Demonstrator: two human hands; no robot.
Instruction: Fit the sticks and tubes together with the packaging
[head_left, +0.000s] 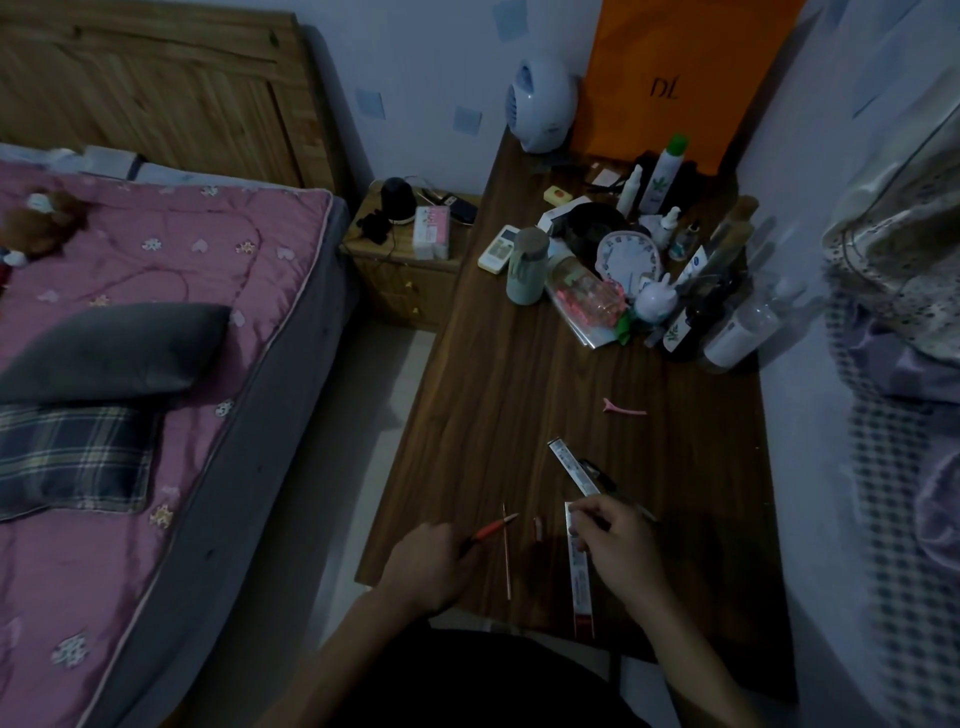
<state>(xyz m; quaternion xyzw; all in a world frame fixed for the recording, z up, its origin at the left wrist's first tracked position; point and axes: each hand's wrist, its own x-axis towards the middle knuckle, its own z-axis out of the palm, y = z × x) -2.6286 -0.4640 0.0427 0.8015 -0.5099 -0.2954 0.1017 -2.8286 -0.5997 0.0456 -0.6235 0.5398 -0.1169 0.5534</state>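
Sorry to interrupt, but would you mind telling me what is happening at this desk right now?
A person sits at a dark wooden desk beside a bed. The left hand grips a red pen. The right hand pinches a thin dark pen-like item over a long narrow printed box. A second such box, a thin stick and a pink hair clip lie nearby.

From my remote seat I see two bare forearms, no sleeves reaching the wrists and no watch or ring that I can make out in this dim light. The left hand (428, 564) and right hand (618, 545) are ungloved. Below them a dark, near-black garment covers the torso.
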